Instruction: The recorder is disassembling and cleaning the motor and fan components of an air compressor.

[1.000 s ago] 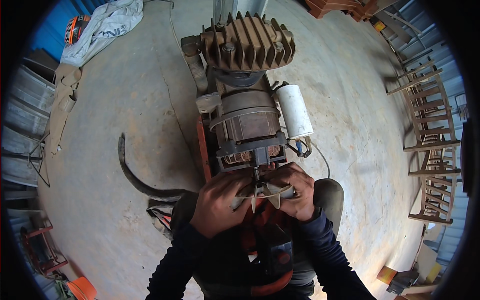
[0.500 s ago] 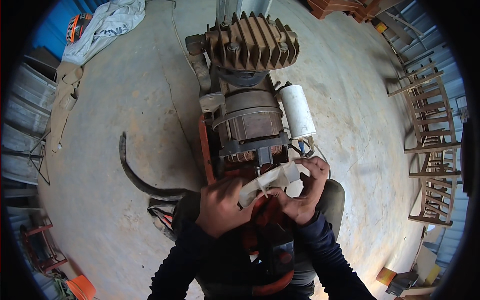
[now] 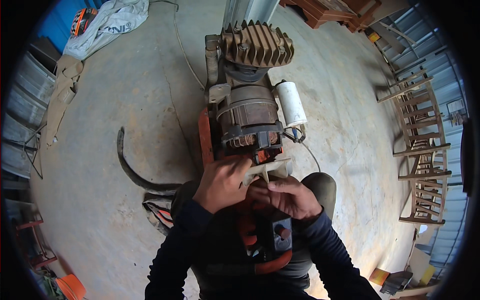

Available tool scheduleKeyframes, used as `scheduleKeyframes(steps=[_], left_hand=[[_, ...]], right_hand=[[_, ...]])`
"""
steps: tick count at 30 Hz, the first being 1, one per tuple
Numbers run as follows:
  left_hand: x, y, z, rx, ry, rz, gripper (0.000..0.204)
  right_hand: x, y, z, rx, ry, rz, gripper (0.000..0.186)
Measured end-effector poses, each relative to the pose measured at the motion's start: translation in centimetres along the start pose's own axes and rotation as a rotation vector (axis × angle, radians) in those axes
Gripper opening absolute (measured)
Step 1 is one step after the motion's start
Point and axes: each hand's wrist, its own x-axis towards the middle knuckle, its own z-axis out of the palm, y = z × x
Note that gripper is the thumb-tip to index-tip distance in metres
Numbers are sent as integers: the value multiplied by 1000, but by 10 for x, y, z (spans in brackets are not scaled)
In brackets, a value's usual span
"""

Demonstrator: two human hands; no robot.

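Between my hands is a pale plastic fan [image 3: 274,171] with flat blades, close to the near end of an air compressor's motor [image 3: 247,112]. My left hand [image 3: 223,182] grips the fan's left side with its fingers bent round it. My right hand [image 3: 292,196] holds the fan from the near side, thumb on a blade, the other fingers curled below. Copper windings show at the motor's near end. Beyond stands the finned cylinder head [image 3: 257,45], and a white capacitor [image 3: 291,104] sits on the motor's right.
Under my arms are the compressor's switch box [image 3: 282,235] and red handle [image 3: 274,263]. A black curved hose [image 3: 135,172] lies on the floor to the left. Wooden chairs [image 3: 425,150] line the right wall. A white sack [image 3: 107,27] lies at far left.
The fan has come nearer to me and tilted to a more level angle. My right hand has shifted from its right end to underneath. The whole view has moved slightly.
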Motion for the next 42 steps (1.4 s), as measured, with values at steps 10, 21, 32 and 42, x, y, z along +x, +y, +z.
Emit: scheduleKeyframes(steps=[10,21,32,42], left_hand=[[1,3,-8,-64,-21,-73,36],[-5,11,0,25,36,-165,44],[-6,14,3,-29,-2,-236,38],[5,33,37,-431,471,-204,42]], right_hand=[[8,5,9,322,-108,-214,63],[0,16,-17,-1661,656,-587,85],[56,37,-42,-1102,324,-1083,91],[50,34,-34,-1040,348,-1148,87]])
